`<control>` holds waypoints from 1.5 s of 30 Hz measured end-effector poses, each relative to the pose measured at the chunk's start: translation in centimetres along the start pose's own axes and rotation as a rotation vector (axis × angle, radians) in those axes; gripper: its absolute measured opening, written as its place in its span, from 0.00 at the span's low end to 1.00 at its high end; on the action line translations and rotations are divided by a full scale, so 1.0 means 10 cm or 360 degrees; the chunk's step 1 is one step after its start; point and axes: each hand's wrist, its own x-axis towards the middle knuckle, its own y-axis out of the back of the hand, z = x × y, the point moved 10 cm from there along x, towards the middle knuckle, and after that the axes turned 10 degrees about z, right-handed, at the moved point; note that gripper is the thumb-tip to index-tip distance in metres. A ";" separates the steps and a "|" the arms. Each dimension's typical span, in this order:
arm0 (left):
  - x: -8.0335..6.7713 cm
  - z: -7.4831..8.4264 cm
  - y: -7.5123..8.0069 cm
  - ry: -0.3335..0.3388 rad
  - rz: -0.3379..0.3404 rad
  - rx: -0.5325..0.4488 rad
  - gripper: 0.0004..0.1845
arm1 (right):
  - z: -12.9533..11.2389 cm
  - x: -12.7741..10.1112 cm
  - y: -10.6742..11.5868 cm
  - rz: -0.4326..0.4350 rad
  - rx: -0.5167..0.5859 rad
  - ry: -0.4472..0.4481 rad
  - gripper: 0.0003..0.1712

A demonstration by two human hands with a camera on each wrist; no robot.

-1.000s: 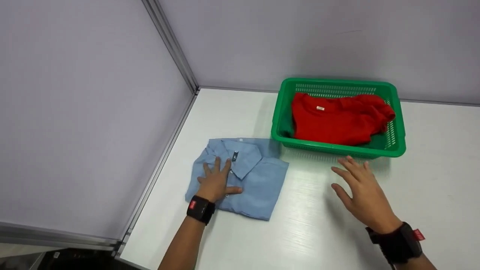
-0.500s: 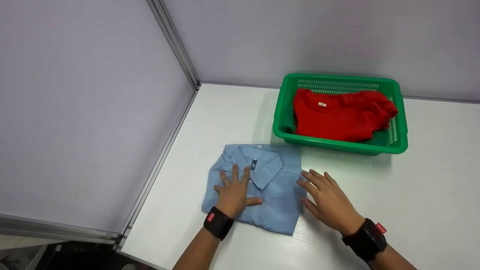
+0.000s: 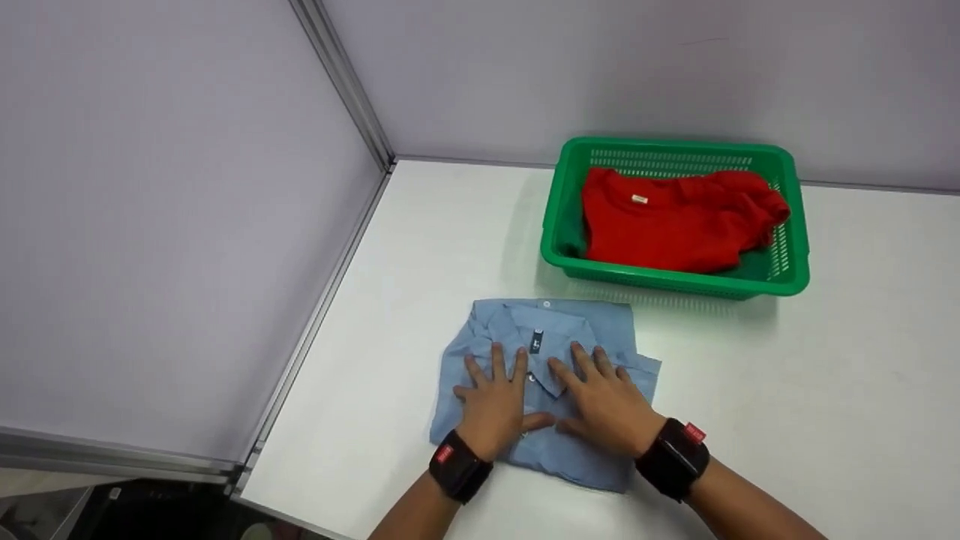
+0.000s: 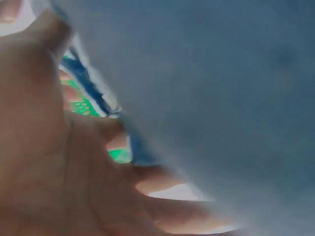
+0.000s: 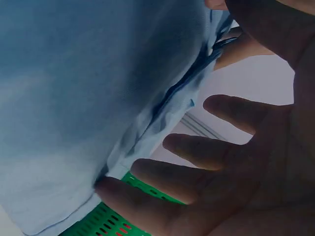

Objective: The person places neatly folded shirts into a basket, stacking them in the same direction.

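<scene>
Rested the left hand (image 3: 491, 409), with fingers straight and spread apart, on the folded blue shirt (image 3: 559, 330) beneath. Touched it with the right hand (image 3: 611, 409) too, likewise with fingers apart. Saw beyond the right fingertips a green basket (image 3: 675, 280) holding a red garment (image 3: 675, 229).

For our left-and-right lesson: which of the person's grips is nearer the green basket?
The right grip: on the blue shirt, in front of the basket. The left grip lies on that shirt too, farther left.
</scene>
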 end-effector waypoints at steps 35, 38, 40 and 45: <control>0.12 0.03 -0.01 -0.0358 -0.0331 -0.0240 0.61 | -0.04 0.10 -0.12 0.0027 -0.0204 -0.0087 0.66; 0.10 0.05 -0.02 -0.0372 -0.0341 -0.0253 0.62 | -0.04 0.09 -0.13 0.0033 -0.0237 -0.0058 0.66; 0.10 0.07 -0.02 -0.0389 -0.0344 -0.0251 0.62 | -0.03 0.08 -0.12 0.0039 -0.0265 -0.0041 0.65; 0.11 0.13 -0.03 -0.0404 -0.0362 -0.0224 0.61 | 0.02 0.05 -0.11 0.0034 -0.0278 -0.0038 0.65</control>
